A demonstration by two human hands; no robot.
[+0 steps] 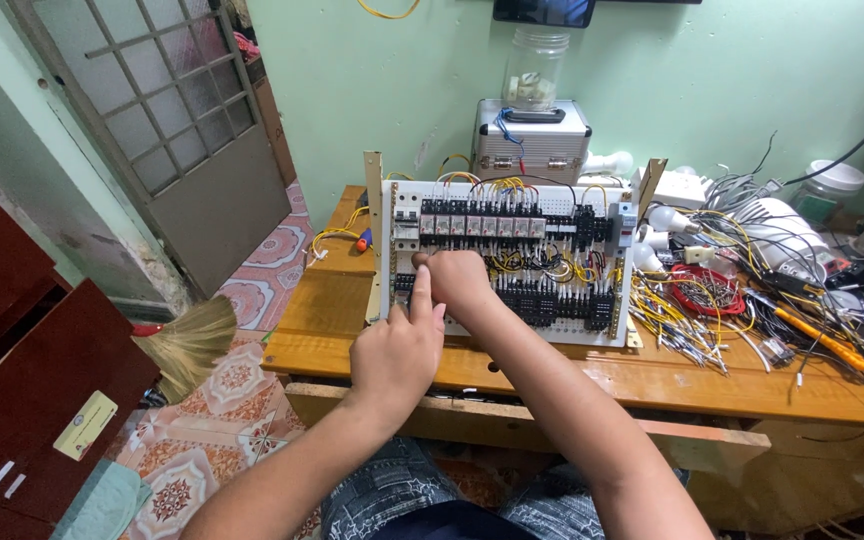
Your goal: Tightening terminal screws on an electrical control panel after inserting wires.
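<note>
The white wiring panel [512,262] stood tilted on the wooden surface [352,340], facing the person for easy reach. Both hands met at its lower left: the left hand [399,352] loosely curled with its forefinger raised to the board, the right hand [454,278] pinched closed there, though on what I could not tell. Loose wires [682,320] lay heaped just right of the panel.

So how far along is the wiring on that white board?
Done: rows of black components on the white panel already carry yellow wires. In hand: the left hand and right hand work at its left side. Left: loose wires lie on the wooden table.
</note>
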